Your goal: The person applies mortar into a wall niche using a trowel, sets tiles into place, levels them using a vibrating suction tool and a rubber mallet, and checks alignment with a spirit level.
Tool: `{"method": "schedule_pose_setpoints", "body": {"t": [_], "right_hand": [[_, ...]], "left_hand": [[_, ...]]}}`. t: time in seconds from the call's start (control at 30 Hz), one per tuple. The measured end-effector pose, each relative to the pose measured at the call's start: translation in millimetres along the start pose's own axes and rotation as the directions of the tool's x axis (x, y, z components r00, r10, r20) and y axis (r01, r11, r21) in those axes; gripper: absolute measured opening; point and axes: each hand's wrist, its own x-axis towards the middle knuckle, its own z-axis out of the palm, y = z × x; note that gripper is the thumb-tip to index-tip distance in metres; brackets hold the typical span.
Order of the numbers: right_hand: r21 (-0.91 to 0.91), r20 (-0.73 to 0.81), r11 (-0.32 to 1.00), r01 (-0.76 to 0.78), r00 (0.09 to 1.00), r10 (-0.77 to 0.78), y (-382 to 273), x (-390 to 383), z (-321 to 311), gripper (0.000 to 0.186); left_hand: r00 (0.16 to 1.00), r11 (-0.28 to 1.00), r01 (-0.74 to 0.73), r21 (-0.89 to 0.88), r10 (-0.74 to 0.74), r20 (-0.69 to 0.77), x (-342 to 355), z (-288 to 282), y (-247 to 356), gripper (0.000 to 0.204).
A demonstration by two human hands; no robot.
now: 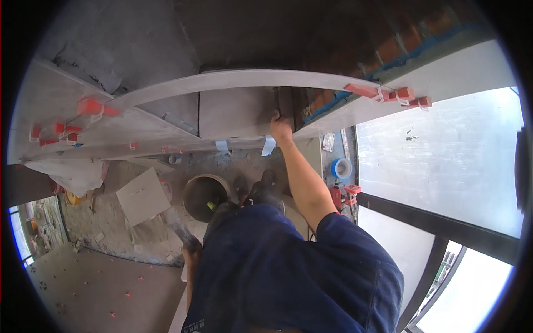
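Observation:
My right hand (281, 127) is raised into a recess, fingers curled at the right side of a grey panel (233, 111); I cannot make out exactly what they grip. A long light-grey strip (244, 77) spans above, with red levelling clips (97, 108) at both ends. Blue tape pieces (268, 145) hang below the panel. Down at the lower left, my left hand (191, 251) is closed on the dark handle of a metal trowel (180, 230).
A bucket (194, 200) stands by my feet, a loose square tile (141, 197) to its left. Blue tape roll (341, 168), red tool (351, 194) and window frame (422, 219) are at right. A tiled surface with clips (100, 283) lies lower left.

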Motion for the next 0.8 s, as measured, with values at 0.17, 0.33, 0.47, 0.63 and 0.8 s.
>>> {"method": "schedule_pose_setpoints", "body": {"t": [0.17, 0.33, 0.47, 0.63, 0.8], "right_hand": [[-0.241, 0.296, 0.936, 0.256, 0.938, -0.18, 10.6, 13.7, -11.7, 0.053], [0.19, 0.187, 0.958, -0.217, 0.965, 0.182, -41.7, -33.3, -52.6, 0.057], [0.233, 0.233, 0.959, -0.161, 0.967, 0.105, -58.5, -57.4, -41.6, 0.057], [0.174, 0.27, 0.977, -0.126, 0.96, 0.076, -59.9, -65.2, -24.1, 0.054], [0.183, 0.263, 0.975, -0.125, 0.962, 0.074, -64.2, -76.4, -15.1, 0.054]], "left_hand": [[0.993, 0.996, -0.082, -0.047, 0.085, 0.082, 8.2, 1.1, 10.8, 0.013], [0.982, 0.997, -0.056, 0.048, 0.046, 0.184, 11.6, 4.0, 8.3, 0.019], [0.979, 0.992, -0.074, 0.102, 0.053, 0.195, 11.5, 4.0, 3.7, 0.017], [0.988, 0.998, 0.034, 0.044, -0.04, 0.148, 5.3, 4.2, 8.0, 0.016], [0.986, 0.997, -0.012, 0.082, -0.001, 0.164, -0.2, 2.3, 14.6, 0.016]]}}
